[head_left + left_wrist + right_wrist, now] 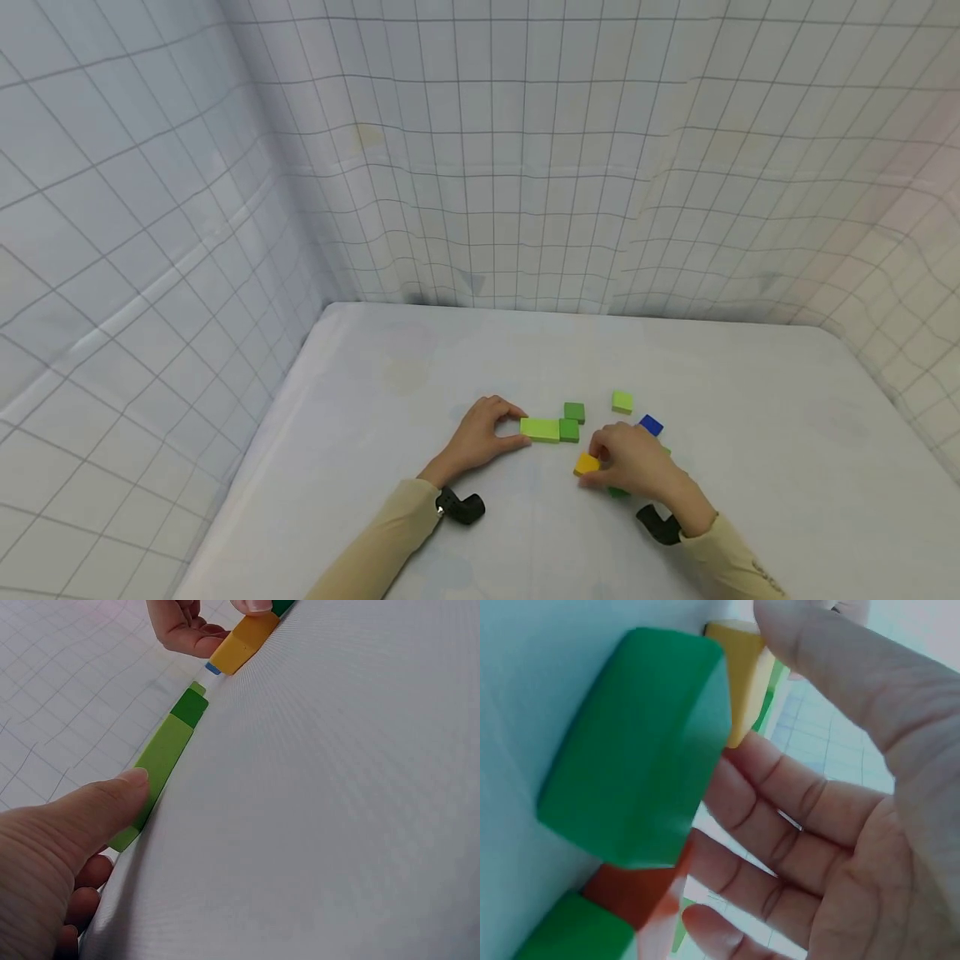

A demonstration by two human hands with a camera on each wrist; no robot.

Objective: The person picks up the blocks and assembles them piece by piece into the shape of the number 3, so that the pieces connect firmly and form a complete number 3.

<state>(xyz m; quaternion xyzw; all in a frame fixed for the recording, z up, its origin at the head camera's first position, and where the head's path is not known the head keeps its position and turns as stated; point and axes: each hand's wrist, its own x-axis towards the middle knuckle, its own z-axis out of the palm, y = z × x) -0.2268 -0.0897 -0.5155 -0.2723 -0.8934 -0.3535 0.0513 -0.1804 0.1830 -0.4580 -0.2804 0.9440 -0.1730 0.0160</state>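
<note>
My left hand pinches the left end of a long light green block lying on the white table, thumb along its near side and fingers at its far side. A dark green block sits against the block's right end. To the right, my right hand holds a yellow block between thumb and index finger, low over the table. In the right wrist view, a big-looking green block stands in front of the palm, with a red block and another green block beyond it.
A second dark green block lies just behind the row. Farther right are a small light green block and a blue block, the latter beside my right knuckles. White gridded cloth hangs behind the table and along its sides.
</note>
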